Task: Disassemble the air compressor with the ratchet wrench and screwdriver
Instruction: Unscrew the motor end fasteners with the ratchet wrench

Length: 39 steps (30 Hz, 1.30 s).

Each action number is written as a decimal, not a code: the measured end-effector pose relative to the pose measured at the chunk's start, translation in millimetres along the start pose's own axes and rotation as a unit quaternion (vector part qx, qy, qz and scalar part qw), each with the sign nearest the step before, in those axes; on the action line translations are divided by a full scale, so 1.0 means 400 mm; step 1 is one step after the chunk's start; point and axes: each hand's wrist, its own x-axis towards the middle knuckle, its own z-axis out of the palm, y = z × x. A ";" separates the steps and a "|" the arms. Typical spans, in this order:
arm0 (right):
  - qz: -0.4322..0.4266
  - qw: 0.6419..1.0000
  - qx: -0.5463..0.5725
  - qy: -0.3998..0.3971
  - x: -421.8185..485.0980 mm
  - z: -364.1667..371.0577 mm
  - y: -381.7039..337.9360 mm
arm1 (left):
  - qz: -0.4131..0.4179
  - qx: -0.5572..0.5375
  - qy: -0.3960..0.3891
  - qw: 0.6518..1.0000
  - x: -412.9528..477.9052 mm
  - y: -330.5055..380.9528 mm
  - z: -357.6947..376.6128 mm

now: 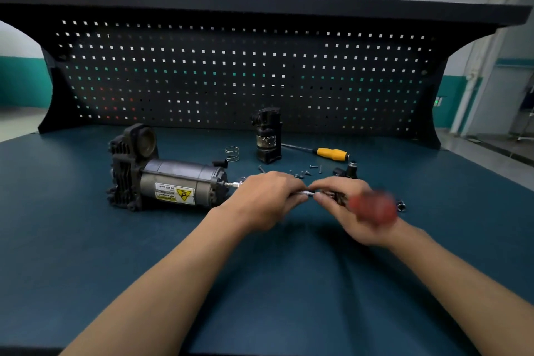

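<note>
The air compressor point(170, 179) lies on its side at the left of the bench, grey motor can with a yellow warning label, black finned head at its left end. A ratchet wrench point(372, 206) with a blurred red handle reaches from the motor's right end through both hands. My left hand point(265, 196) grips its metal extension shaft near the socket. My right hand point(346, 205) holds the wrench near its head, fingers curled round it. The yellow-handled screwdriver point(331, 154) lies farther back on the bench.
A removed black cylinder part point(268, 139) stands upright behind the hands, a coil spring point(232, 153) to its left. Several loose screws point(306, 172) and a small black fitting point(349, 170) lie behind my right hand. A socket point(401, 206) sits at right. A pegboard point(231, 72) backs the bench.
</note>
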 end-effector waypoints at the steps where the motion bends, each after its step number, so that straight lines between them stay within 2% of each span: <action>1: -0.032 0.999 -0.039 0.003 -0.001 0.005 0.007 | 0.003 -0.003 0.002 1.000 -0.001 -0.001 -0.001; 3: -0.029 0.996 -0.077 -0.025 -0.005 0.007 0.012 | 0.012 -0.004 -0.004 1.000 -0.006 -0.002 -0.002; 6: 0.045 0.994 -0.033 -0.096 -0.014 0.000 0.009 | 0.024 -0.002 -0.014 1.000 -0.015 -0.004 0.002; 8: 0.129 0.984 0.025 -0.122 -0.014 0.005 -0.001 | 0.035 -0.009 -0.010 0.999 -0.018 -0.007 0.003; 9: 0.194 0.970 0.087 -0.119 -0.009 0.008 -0.008 | 0.039 -0.016 -0.002 0.999 -0.020 -0.008 0.004; 10: 0.269 0.941 0.171 -0.110 -0.004 0.007 -0.018 | 0.042 -0.025 0.007 0.999 -0.021 -0.009 0.004; 12: 0.385 0.863 0.311 -0.105 0.005 -0.003 -0.025 | 0.049 -0.046 0.026 0.997 -0.023 -0.012 0.004; 13: 0.413 0.831 0.355 -0.113 0.008 -0.009 -0.026 | 0.054 -0.054 0.033 0.997 -0.024 -0.014 0.004; 16: 0.442 0.776 0.422 -0.155 0.013 -0.022 -0.029 | 0.064 -0.069 0.048 0.994 -0.024 -0.018 0.003; 19: 0.454 0.761 0.426 -0.181 0.015 -0.028 -0.028 | 0.064 -0.075 0.068 0.993 -0.020 -0.019 0.003; 22: 0.460 0.754 0.437 -0.171 0.011 -0.028 -0.025 | 0.064 -0.069 0.088 0.992 -0.017 -0.017 0.005; 24: 0.437 0.771 0.439 -0.148 0.007 -0.022 -0.028 | 0.068 -0.063 0.096 0.991 -0.017 -0.018 0.007; 26: 0.400 0.810 0.411 -0.122 0.003 -0.012 -0.029 | 0.074 -0.056 0.099 0.991 -0.019 -0.018 0.010; 29: 0.334 0.877 0.338 -0.072 -0.006 -0.002 -0.028 | 0.056 -0.024 0.063 0.996 -0.018 -0.016 0.014; 33: 0.172 0.967 0.183 -0.043 -0.010 0.002 -0.008 | 0.039 0.011 0.028 0.999 -0.014 -0.010 0.020; 36: 0.047 0.994 0.099 -0.025 -0.011 0.013 0.012 | 0.047 0.028 0.036 0.998 -0.013 -0.003 0.023; 39: -0.033 0.999 -0.018 -0.004 -0.005 0.016 0.034 | 0.018 0.035 0.025 0.999 -0.003 0.001 0.021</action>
